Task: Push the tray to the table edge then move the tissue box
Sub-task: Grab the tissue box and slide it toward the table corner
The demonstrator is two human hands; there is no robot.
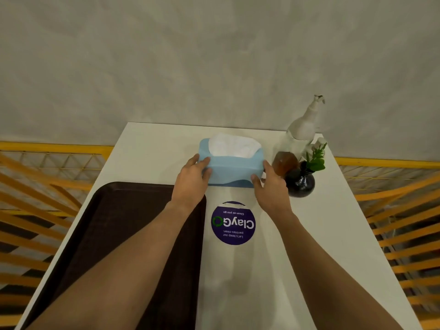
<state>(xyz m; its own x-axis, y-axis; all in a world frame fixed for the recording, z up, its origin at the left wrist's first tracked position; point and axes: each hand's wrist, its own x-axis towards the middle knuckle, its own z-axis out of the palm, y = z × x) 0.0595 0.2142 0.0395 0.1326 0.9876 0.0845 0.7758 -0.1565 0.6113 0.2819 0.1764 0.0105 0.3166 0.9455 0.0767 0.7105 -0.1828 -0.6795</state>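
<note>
A light blue tissue box [232,169] with white tissue sticking out of its top rests on the white table [309,234], near the far edge. My left hand [191,181] grips its left end and my right hand [270,186] grips its right end. A dark brown tray [114,222] lies along the table's left edge, partly under my left forearm.
A black round vase [300,183] with a green sprig stands just right of the box, close to my right hand. Behind it are an amber bottle [284,163] and a white pump bottle [302,126]. A purple round sticker [233,223] lies mid-table. Yellow railings flank the table.
</note>
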